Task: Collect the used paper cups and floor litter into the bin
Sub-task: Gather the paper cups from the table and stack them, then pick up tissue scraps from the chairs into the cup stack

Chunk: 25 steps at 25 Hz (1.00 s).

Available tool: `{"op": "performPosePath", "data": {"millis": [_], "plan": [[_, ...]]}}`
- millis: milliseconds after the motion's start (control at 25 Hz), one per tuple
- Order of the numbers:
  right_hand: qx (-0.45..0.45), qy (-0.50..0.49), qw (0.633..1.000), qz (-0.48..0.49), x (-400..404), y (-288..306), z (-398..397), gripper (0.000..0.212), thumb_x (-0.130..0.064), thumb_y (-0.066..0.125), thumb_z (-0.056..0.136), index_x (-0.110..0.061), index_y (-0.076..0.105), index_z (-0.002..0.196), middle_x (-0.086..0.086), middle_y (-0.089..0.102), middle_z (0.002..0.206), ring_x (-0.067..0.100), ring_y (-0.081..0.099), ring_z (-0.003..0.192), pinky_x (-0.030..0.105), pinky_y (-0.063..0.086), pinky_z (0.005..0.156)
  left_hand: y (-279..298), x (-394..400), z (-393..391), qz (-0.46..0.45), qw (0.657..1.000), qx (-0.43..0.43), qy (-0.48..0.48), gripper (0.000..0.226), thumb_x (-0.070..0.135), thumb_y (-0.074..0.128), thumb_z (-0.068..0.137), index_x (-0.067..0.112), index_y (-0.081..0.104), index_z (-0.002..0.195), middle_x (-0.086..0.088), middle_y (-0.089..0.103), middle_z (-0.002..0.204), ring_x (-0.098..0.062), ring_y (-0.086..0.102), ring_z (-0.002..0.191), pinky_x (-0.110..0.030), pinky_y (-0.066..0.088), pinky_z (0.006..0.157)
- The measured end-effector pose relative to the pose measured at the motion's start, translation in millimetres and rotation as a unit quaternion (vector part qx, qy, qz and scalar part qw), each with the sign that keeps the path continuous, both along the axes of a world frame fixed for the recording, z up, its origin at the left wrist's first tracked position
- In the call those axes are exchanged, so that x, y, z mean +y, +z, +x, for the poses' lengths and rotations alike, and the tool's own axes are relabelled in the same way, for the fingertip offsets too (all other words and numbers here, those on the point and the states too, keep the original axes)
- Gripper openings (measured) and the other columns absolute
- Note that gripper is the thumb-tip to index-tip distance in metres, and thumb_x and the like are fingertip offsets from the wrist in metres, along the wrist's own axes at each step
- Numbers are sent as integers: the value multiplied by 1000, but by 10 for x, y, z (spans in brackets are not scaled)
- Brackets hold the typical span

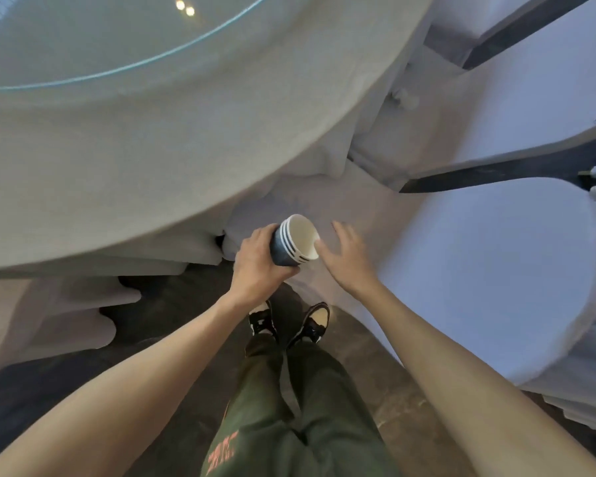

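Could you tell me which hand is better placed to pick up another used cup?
Right hand, probably: it is open and holds nothing, while the left hand grips the stack of paper cups.

Both forearms are bare to the near edge of the view, with no sleeves, watch or rings showing on the left hand (pixel 255 266) or the right hand (pixel 346 258). The person wears dark olive-green trousers (pixel 289 407) with creased, loose legs and an orange printed marking (pixel 222 454) on the left thigh. The sneakers (pixel 288 321) are black with cream toe panels and white sole edges.
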State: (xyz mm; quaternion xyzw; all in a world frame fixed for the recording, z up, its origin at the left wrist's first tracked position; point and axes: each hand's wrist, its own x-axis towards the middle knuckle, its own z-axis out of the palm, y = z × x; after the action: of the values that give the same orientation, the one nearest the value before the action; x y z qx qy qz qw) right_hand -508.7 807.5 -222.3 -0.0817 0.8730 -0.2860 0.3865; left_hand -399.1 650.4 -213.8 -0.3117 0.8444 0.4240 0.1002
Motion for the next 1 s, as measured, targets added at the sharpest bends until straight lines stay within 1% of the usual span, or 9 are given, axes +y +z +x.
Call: {"op": "performPosePath", "data": {"millis": [80,160,240,400,480,640,760,880,1000], "plan": [[-5,17,1000,15,-78,-434,-25,68,-59,53,99,-28,36,158,6,24,170,27,21,156,51,23,125,-298,-85,-4,-19,999,-13,-28,86,35,92,68,25,51,143,1,61,137,-19,55,122,-42,48,101],[-12,-31,999,-24,-167,-790,-43,56,-51,45,105,-25,44,155,5,34,166,25,30,154,46,25,125,-590,-161,34,25,1000,-9,-12,83,30,94,69,22,52,140,3,62,134,-10,54,115,-30,47,93],[11,-71,997,-28,-183,-1086,-38,49,-42,42,109,-24,45,154,4,37,165,25,34,152,45,28,125,-779,-208,67,46,999,-10,18,82,26,94,69,21,53,139,7,61,134,-9,55,117,-28,46,92],[29,156,979,125,-131,-1735,82,72,-32,60,102,-34,21,162,7,5,174,41,8,158,59,27,124,-1161,-267,95,57,997,-25,47,86,30,95,69,26,50,142,3,57,143,-20,56,132,-39,51,105],[32,239,959,149,-152,-1959,175,78,-20,63,100,-33,18,163,9,-2,174,44,8,157,60,34,121,-1273,-286,91,56,996,-31,56,87,29,94,70,25,49,144,1,55,145,-22,54,135,-45,50,109],[72,276,941,182,-150,-2195,301,67,3,59,95,-18,37,155,16,21,166,38,31,146,46,50,108,-1355,-293,97,66,996,-32,55,86,26,94,71,23,50,144,1,56,145,-21,53,135,-46,47,113],[62,233,954,178,-75,-2191,206,45,3,50,98,-8,52,142,15,50,142,33,49,128,40,51,104,-1336,-324,93,78,995,-33,51,85,31,94,69,30,49,142,6,57,144,-17,55,133,-44,49,111],[18,50,989,135,-91,-1813,-13,38,2,43,100,-10,60,132,14,59,133,34,58,122,39,50,98,-1154,-335,62,82,995,-30,40,84,32,93,68,33,50,140,8,57,142,-13,55,130,-34,50,102],[60,-113,991,30,-198,-1126,-278,25,-1,50,98,-6,66,116,13,66,119,33,63,110,37,51,85,-775,-291,-51,80,997,-12,11,83,29,93,68,27,52,140,6,60,139,-13,56,126,-26,44,95]]}}
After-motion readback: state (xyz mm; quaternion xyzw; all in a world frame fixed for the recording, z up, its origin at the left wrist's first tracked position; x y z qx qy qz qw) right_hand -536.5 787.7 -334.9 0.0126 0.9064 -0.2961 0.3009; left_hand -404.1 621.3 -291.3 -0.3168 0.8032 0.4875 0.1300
